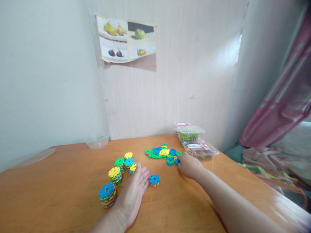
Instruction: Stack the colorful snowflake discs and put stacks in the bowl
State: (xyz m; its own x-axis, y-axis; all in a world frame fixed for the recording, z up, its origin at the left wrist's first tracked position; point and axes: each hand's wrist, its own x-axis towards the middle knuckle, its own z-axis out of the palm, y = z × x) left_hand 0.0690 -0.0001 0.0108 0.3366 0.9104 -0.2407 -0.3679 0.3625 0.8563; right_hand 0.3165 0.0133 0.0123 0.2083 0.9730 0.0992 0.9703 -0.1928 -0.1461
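Note:
My left hand rests upright on its edge on the table, fingers stretched out and palm turned right, holding nothing. Just right of its fingertips is a short stack of notched plastic discs, blue on top. Left of the hand stand taller stacks: one blue-topped, one yellow-topped, one green-topped, with more behind. My right hand reaches to the right end of a loose pile of mixed discs. Its fingers are closed at a blue notched disc; the fingertips are partly hidden.
Clear plastic boxes with coloured pieces stand at the back right, some stacked. A translucent bowl and a clear lid lie at the back left of the wooden table. Cloth is heaped beyond the right edge.

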